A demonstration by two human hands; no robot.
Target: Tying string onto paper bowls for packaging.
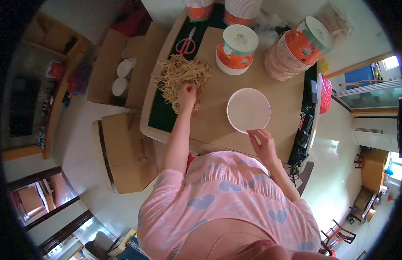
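Note:
A loose heap of thin tan strands [175, 73] lies on the left part of the table. My left hand [186, 96] rests on its near right side with the fingers curled in. What they hold, if anything, is hidden. To the right, a round white paper tub [248, 109] stands with its mouth up and a plain white inside. My right hand [262, 142] pinches its near rim between thumb and fingers. Beyond the tub stands a short orange tub with a pale green-edged lid [240, 40], set in a white one.
Red-handled scissors [185, 45] lie beyond the heap. Tall stacks of orange and white tubs [292, 54] line the table's far side. Black adapters and cables [301, 141] crowd the right edge. An open carton with white tubs [107, 86] and a closed carton [127, 151] stand left.

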